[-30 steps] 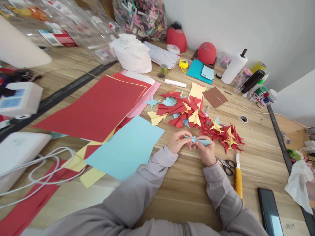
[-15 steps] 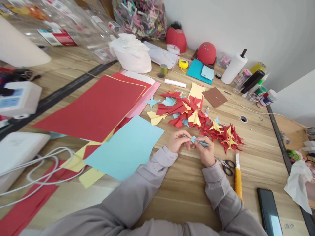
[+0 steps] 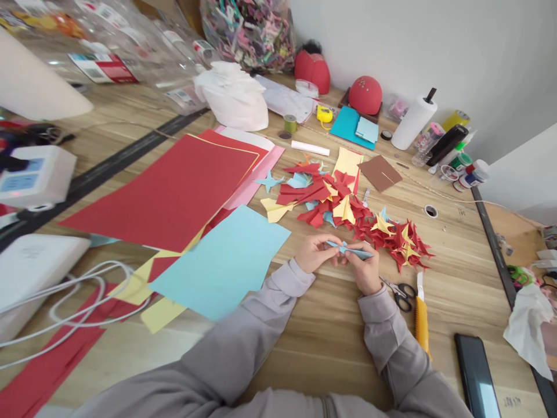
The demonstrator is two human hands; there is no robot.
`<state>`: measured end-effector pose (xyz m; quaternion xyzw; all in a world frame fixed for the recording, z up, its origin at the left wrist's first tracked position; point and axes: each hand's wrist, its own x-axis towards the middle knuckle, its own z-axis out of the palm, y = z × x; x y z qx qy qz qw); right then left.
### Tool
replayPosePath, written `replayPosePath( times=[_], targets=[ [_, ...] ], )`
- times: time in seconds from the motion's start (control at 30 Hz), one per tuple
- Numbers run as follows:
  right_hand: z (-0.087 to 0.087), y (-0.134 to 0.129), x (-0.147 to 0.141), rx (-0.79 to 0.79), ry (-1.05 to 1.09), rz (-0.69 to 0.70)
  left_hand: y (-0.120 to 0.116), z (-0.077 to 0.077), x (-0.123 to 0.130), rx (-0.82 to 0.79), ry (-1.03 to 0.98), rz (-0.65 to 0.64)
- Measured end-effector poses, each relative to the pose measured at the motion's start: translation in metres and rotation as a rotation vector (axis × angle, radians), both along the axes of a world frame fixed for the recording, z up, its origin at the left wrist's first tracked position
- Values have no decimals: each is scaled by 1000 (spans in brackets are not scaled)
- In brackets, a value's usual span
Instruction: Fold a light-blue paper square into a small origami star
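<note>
Between my two hands is a small folded blue paper piece [image 3: 343, 248], held just above the wooden table. My left hand [image 3: 314, 253] pinches its left side between thumb and fingers. On the other side, my right hand [image 3: 364, 270] grips it, with a narrow blue end showing past the fingers. Part of the paper is hidden behind my fingertips. Right beyond my hands lies a pile of folded red, yellow and blue paper pieces [image 3: 348, 209]. A large blue paper sheet [image 3: 221, 261] lies to the left of my left hand.
Black-handled scissors [image 3: 404, 295] and a yellow utility knife [image 3: 421, 325] with blade out lie right of my right hand. A phone [image 3: 476, 371] is near the front right. Red sheets [image 3: 174, 186] and white cables [image 3: 87, 284] cover the left. Bottles [image 3: 472, 174] stand at the back right.
The blue paper piece shows more of its length between my hands, and my fingers have shifted slightly on it. The pile and the other things have stayed in place.
</note>
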<state>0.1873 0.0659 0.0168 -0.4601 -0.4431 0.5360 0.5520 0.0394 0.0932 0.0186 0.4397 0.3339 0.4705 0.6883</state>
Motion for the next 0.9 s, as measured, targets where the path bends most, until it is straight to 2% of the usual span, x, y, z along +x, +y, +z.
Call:
replayPosePath(
  times=[0.27,0.47,0.67,0.9],
  targets=[
    [1,0,0,-58,27,3,0,5,-2,25,56,31],
    [3,1,-1,-46,-26,18,1,7,-3,-2,72,54],
    [0,0,3,33,-116,-7,2,-1,-3,6,63,35],
    [0,-2,3,75,-124,-54,3,-8,-1,-79,-8,25]
  ],
)
